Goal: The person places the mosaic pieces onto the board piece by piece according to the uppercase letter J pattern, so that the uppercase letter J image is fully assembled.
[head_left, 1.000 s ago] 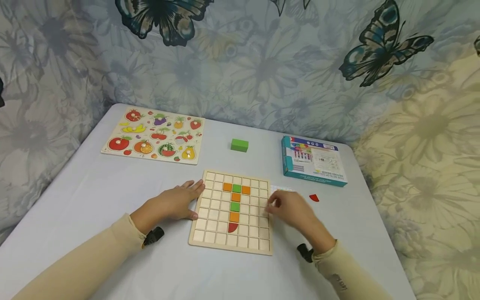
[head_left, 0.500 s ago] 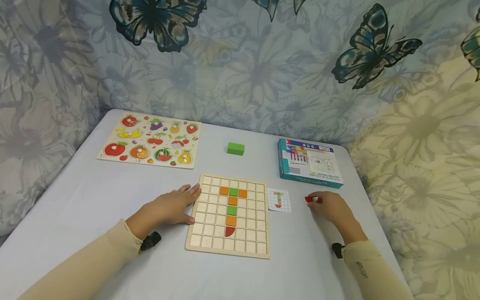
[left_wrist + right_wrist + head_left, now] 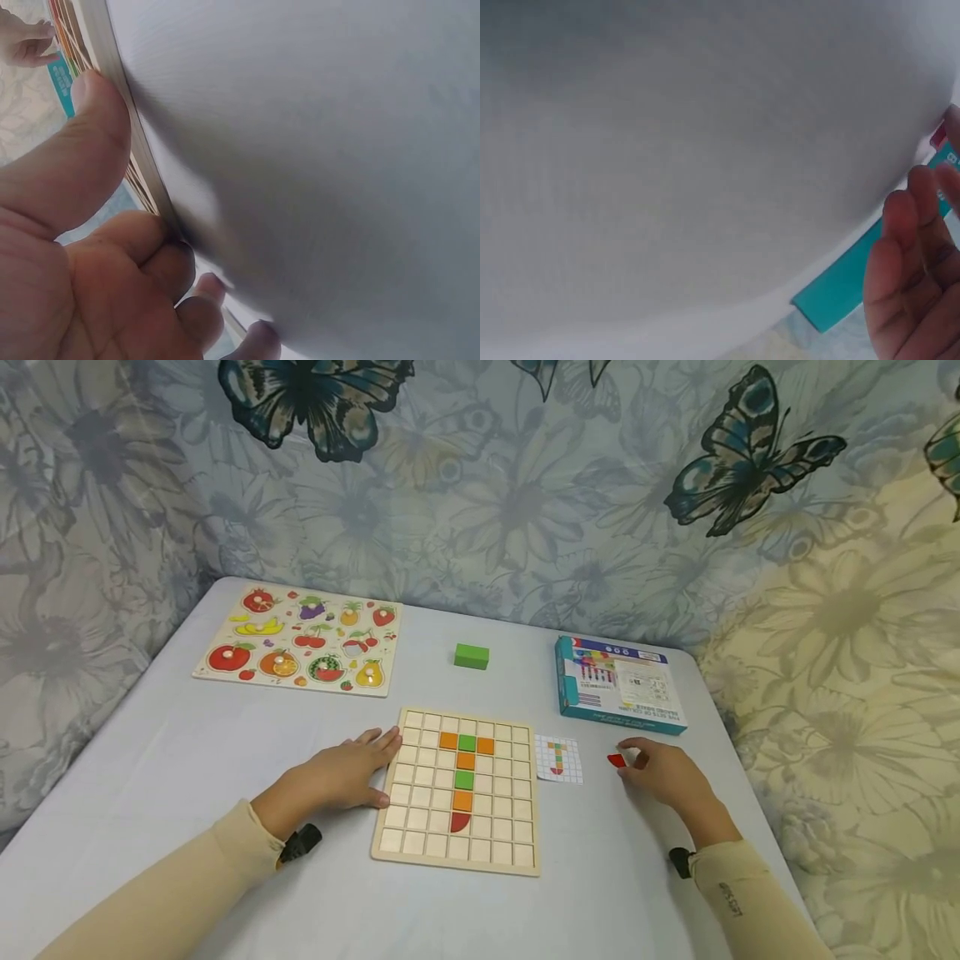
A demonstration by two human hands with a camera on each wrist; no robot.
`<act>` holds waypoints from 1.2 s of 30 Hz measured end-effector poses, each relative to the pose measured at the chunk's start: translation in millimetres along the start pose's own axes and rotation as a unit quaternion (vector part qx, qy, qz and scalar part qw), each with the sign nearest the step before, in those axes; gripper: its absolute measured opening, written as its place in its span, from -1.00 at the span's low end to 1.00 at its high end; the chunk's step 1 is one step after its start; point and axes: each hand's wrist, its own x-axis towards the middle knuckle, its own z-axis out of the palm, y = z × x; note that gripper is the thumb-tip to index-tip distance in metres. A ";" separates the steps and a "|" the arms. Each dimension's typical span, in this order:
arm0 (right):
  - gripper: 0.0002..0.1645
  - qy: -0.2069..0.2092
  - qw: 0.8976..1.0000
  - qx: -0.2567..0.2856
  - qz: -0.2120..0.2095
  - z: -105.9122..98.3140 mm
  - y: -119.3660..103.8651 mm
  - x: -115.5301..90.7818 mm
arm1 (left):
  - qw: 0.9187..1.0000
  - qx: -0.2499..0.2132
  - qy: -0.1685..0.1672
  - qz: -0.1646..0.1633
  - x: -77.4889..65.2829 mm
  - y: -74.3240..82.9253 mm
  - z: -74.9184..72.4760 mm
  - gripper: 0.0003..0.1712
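In the head view a wooden grid board [image 3: 416, 820] lies flat, with several orange and green square tiles [image 3: 465, 761] in a T-like column and a red rounded tile [image 3: 460, 822] at its foot. My left hand [image 3: 337, 781] rests along the board's left edge, thumb and fingers spread against the side. To the right, a loose red rounded tile [image 3: 616, 760] lies on the white cloth. My right hand [image 3: 667, 777] is right at this tile, thumb and index finger parted at its right end. The right wrist view shows relaxed fingers [image 3: 900, 217] and a sliver of red.
A small pattern card [image 3: 559, 760] lies beside the board's right edge. Behind stand a teal-edged box [image 3: 622, 685] and a green block [image 3: 472, 657]. A fruit puzzle board [image 3: 300, 643] lies at the back left. A patterned fabric wall [image 3: 450, 510] closes the table's far side.
My right hand has moved right from the board's edge to the loose red tile, uncovering the pattern card. Thumb and index finger have parted over the last half second. The left hand stays put.
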 end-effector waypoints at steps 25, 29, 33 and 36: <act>-0.76 0.006 0.979 0.000 -0.204 32.5 -157.9 -41.3 | 1.000 0.006 -0.016 -0.007 -5.5 0.7 -3.1 0.08; -0.75 -0.008 0.956 -0.036 -0.292 45.2 -206.4 -53.8 | 1.000 0.008 -0.012 -0.004 -5.3 0.8 -8.7 0.07; -0.73 -0.014 0.940 -0.080 -0.333 55.1 -230.5 -56.2 | 1.000 0.013 -0.012 0.000 -5.5 0.5 -10.3 0.06; -0.74 -0.019 0.935 -0.099 -0.340 62.0 -234.6 -57.2 | 1.000 0.009 -0.014 0.002 -5.4 1.2 -7.4 0.06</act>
